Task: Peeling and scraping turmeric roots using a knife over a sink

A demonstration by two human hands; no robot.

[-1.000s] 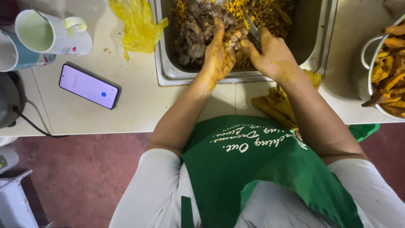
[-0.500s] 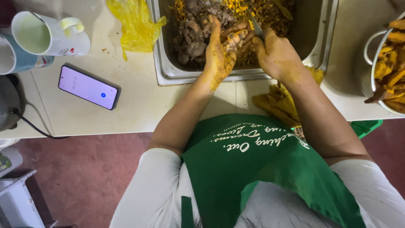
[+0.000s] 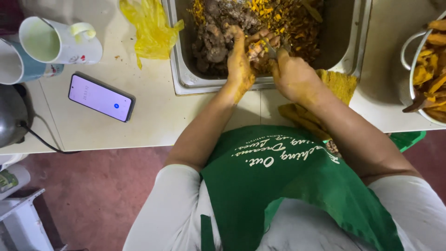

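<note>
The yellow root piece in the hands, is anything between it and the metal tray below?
Nothing visible. The left hand holds the root piece right over the metal tray, while the right hand works a knife on it.

Phone [image 3: 101, 97], two mugs [image 3: 60, 40], crumpled yellow glove [image 3: 149, 28] — white pot of peeled pieces [image 3: 429, 69].
</note>
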